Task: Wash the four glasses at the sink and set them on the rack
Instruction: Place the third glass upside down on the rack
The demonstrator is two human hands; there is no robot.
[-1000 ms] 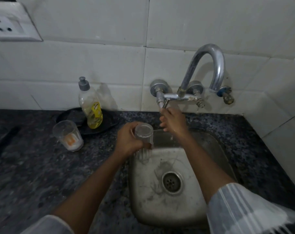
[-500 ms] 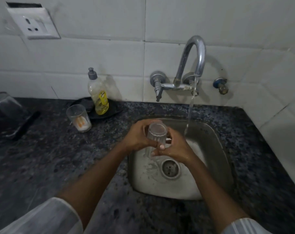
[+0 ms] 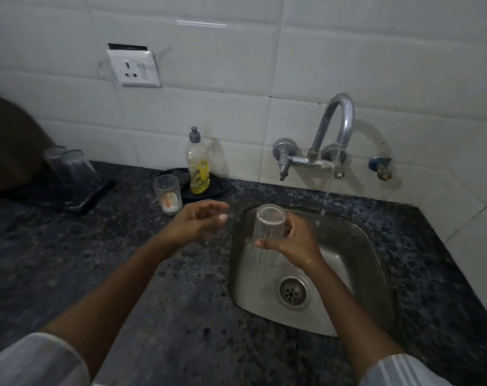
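Observation:
My right hand (image 3: 295,242) grips a clear ribbed glass (image 3: 267,232) upright over the left part of the steel sink (image 3: 356,274). My left hand (image 3: 199,222) hovers open over the counter just left of the sink, holding nothing. Water runs thinly from the curved tap (image 3: 337,129) behind the glass. A second glass (image 3: 167,197) with white and orange residue stands on the counter. Two upturned glasses (image 3: 72,167) sit on the dark rack (image 3: 78,200) at the far left.
A yellow dish-soap bottle (image 3: 198,165) stands on a black dish (image 3: 209,188) by the wall. A wall socket (image 3: 133,65) hangs above. A dark brown object (image 3: 11,146) fills the left edge. The granite counter (image 3: 97,260) surrounds the sink.
My left hand has let go of the glass and moved left over the counter. My right hand alone now holds it. The view has shifted left, showing the rack.

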